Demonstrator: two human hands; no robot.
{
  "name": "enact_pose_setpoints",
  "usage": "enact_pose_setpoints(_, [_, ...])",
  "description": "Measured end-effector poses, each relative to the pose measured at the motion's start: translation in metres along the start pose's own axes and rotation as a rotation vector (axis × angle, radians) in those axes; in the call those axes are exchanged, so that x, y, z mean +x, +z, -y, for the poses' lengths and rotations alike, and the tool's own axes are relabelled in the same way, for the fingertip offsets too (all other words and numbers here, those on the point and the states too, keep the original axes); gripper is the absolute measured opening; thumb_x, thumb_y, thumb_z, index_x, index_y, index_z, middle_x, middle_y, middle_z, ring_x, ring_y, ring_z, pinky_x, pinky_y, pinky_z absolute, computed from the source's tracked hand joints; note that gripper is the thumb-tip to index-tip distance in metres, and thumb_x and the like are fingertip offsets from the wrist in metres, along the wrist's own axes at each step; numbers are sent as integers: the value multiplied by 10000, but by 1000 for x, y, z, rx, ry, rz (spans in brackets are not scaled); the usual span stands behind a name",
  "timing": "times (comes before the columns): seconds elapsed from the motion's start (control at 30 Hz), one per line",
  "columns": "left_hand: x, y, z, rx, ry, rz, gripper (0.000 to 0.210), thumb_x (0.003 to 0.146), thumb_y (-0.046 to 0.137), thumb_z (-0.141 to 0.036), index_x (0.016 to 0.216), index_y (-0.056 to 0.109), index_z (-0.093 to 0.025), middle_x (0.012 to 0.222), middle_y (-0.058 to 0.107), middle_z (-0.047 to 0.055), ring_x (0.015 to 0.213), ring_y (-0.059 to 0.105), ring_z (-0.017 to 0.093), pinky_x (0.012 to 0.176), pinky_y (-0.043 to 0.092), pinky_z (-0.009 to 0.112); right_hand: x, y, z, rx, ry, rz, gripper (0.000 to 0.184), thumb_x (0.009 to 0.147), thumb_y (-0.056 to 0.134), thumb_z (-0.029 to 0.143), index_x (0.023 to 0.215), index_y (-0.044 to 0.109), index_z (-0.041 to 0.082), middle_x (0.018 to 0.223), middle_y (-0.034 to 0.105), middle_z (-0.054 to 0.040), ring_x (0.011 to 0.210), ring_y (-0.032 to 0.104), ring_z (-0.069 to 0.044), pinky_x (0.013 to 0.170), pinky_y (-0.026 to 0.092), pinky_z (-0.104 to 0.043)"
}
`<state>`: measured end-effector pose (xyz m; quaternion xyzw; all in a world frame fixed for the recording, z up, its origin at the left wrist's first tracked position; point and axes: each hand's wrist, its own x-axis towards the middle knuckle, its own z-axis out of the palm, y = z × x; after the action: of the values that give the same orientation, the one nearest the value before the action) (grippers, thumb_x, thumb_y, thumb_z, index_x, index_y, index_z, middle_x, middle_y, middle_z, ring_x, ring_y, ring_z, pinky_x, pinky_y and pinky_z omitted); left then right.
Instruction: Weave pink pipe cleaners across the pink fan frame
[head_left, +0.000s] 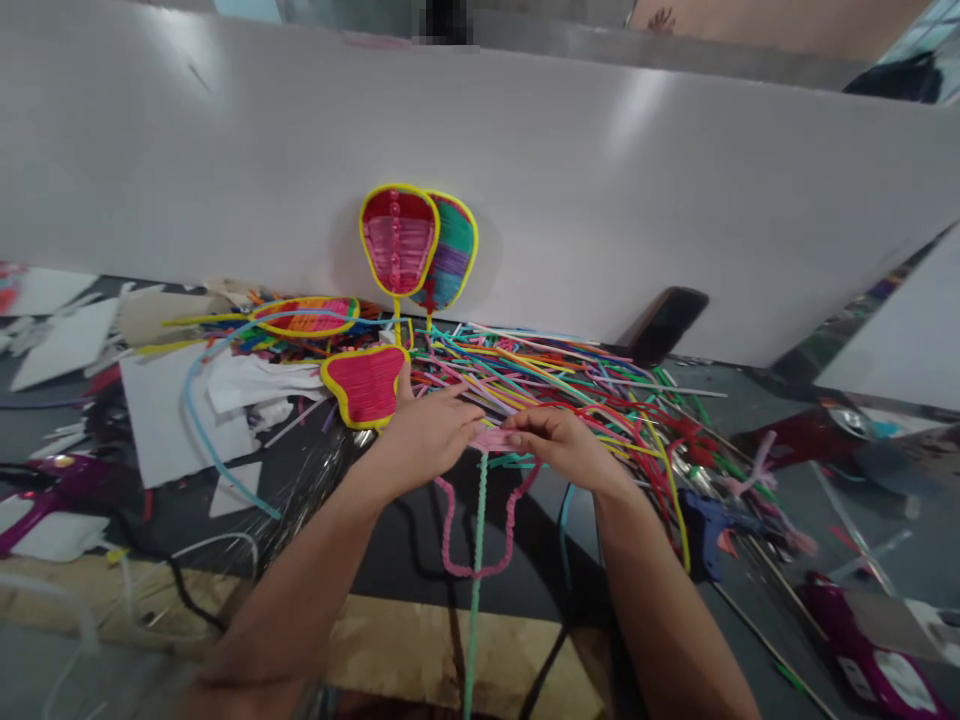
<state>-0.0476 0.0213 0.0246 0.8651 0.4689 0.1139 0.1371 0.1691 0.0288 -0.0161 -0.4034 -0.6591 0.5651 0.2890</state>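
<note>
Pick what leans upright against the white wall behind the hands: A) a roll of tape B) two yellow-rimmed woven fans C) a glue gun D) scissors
B: two yellow-rimmed woven fans stand on their sticks against the white wall, overlapping, beyond the left hand and right hand.

We face a long white partition board (675,200) that runs across the whole view and catches soft glare in two pale patches, with a second white panel (900,340) angling in at the right. Before it lies our dark worktable (420,545), with a strip of pale plywood (390,650) along its near edge and white paper scraps (172,420) strewn over its left side. Over the top of the board we make out a grey ledge (600,45), a tan surface (787,25) behind it, and a bit of bright window (937,20) in the far right corner.
</note>
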Motion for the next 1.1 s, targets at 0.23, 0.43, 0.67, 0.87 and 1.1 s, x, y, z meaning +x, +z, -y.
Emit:
enact_pose_setpoints(0.23, [0,-2,-2,-123,56,105,269,880,432,-257,1012,667,-261,1043,701,8,1139,550,198,1115,81,513,-1,7,-2,63,18,21,302,781,632,393,955,629,147,751,613,-3,650,539,-106,616,423,-234])
enact_pose_setpoints(0.43, [4,4,-6,-182,63,130,266,868,437,-234,965,685,-250,1096,675,23,1109,546,195,1100,160,474,-2,11,3,116,46,59,403,734,684,361,1062,568,158,737,619,7,672,582,-120,639,448,-246])
enact_pose_setpoints(0.67, [7,10,-5,-216,14,136,221,859,470,-252,890,688,-242,1060,684,15,1118,525,200,1089,174,446,-3,9,2,-17,-32,69,309,802,601,302,1070,554,154,722,583,20,622,515,-92,568,393,-207])
enact_pose_setpoints(0.87, [5,2,-1,-232,-16,135,212,856,482,-274,942,673,-243,1047,689,14,1081,544,195,1078,196,422,-8,-13,-1,-18,-49,-2,399,860,504,485,1064,633,167,1001,664,-52,915,595,-177,817,457,-305])
enact_pose_setpoints(1.1, [4,-6,-2,-249,-16,181,229,802,567,-375,949,683,-244,1035,691,17,1072,547,212,1065,212,415,-6,-10,-1,53,-22,150,400,808,602,457,1076,625,162,944,673,-47,831,612,-159,754,475,-281])
